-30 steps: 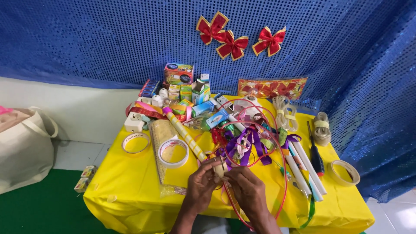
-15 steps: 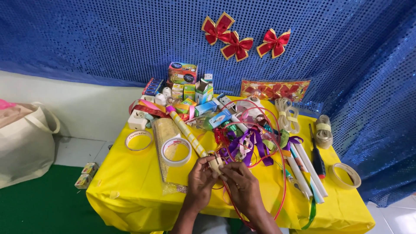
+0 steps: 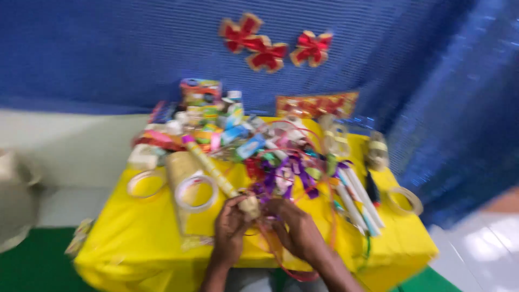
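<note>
A blurred yellow table [image 3: 135,243] stands before a blue curtain [image 3: 108,54]. At its near edge, my left hand [image 3: 230,232] and right hand [image 3: 300,232] meet, both grasping a small pale roll [image 3: 250,205] amid ribbon [image 3: 281,181].

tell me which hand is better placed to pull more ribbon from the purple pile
Probably the right hand. It sits just below the purple ribbon pile, while the left hand is off to the side, at the lower end of the long patterned roll. The frame is blurred, so the grips are unclear.
</note>
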